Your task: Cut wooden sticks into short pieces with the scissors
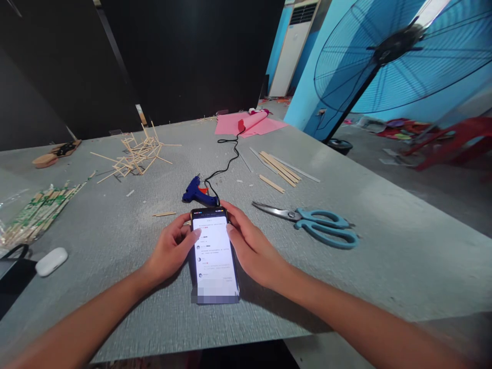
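Note:
Between my two hands is a smartphone, its lit screen showing lines of text. My left hand grips the phone's left edge, thumb resting on the screen. On the opposite edge, my right hand is closed round the phone with its thumb at the screen's border. Just beyond the phone lies a blue glue gun with an orange trigger and a black cord. A pair of scissors with light blue handles rests right of my right hand, blades pointing left.
A frame of thin wooden sticks stands at the back left. Wrapped chopsticks and a white earbud case lie left. Loose flat sticks and pink paper sit farther back. A large fan stands beyond the table.

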A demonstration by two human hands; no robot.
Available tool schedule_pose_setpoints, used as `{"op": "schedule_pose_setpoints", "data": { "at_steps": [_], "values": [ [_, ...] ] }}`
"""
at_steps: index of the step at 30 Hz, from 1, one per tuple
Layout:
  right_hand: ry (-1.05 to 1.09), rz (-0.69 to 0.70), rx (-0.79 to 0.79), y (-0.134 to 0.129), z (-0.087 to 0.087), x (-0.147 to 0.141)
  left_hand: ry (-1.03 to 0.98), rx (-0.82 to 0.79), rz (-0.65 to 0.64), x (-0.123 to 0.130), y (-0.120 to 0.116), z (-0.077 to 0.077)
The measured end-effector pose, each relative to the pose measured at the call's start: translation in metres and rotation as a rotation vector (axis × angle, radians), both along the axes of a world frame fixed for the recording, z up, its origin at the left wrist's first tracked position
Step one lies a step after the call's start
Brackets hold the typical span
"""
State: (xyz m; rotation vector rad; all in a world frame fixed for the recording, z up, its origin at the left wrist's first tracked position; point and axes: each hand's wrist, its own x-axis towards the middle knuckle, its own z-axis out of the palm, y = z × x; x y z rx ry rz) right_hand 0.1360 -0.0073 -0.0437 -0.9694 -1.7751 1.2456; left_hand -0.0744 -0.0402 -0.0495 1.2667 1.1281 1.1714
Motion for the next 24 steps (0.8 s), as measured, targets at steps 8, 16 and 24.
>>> {"op": "schedule_pose_setpoints", "data": {
  "at_steps": [8, 16, 24],
  "values": [
    [-0.008, 0.000, 0.002, -0.0004, 0.0003, 0.0001, 0.047, -0.022, 0.042, 0.0010, -0.0002, 0.0011],
    [-0.005, 0.001, -0.001, 0.0009, -0.0024, -0.0005, 0.033, -0.046, 0.037, 0.0029, 0.0010, 0.0019],
    [0.005, -0.002, 0.005, 0.0012, -0.0044, -0.0006, -0.008, -0.049, 0.053, 0.0061, 0.0014, 0.0041]
  ]
}}
